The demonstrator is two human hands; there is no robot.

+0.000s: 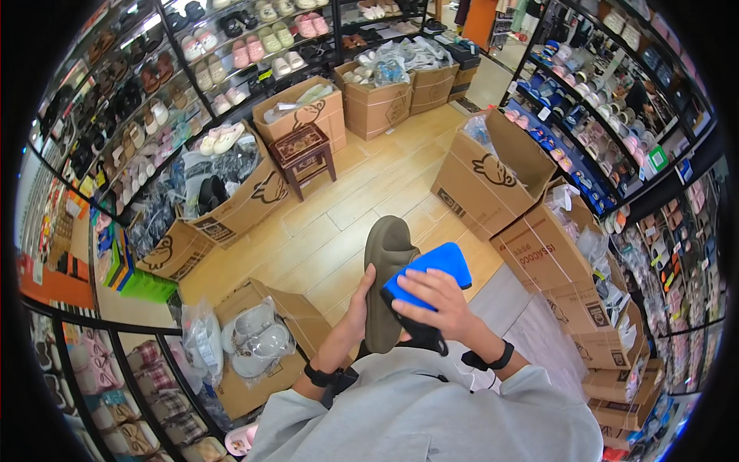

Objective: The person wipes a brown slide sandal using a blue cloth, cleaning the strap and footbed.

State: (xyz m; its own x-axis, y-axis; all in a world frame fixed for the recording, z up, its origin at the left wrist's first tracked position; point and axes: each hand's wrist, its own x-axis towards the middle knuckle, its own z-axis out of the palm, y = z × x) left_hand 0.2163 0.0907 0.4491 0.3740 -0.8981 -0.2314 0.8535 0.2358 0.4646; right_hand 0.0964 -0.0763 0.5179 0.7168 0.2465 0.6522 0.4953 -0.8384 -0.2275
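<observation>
An olive-brown slide slipper (385,289) stands roughly lengthwise in front of my chest, its toe end pointing away from me. My left hand (361,303) grips it along the left edge, thumb on the near side. Against the slipper's right side is a blue cleaning pad (441,265) with a black lower edge. My right hand (433,297) is closed over this pad, fingers spread across its blue face. A black part with a loop (424,329) hangs below the right hand; whether it belongs to the pad I cannot tell. The slipper's strap opening is partly hidden.
An open carton (312,306) with bagged white clogs (257,335) is at left. Beyond stand a wooden stool (300,147) and a carton of bagged shoes (248,196). More cartons (485,173) line the right. Shoe racks (583,110) surround the tiled floor (346,213).
</observation>
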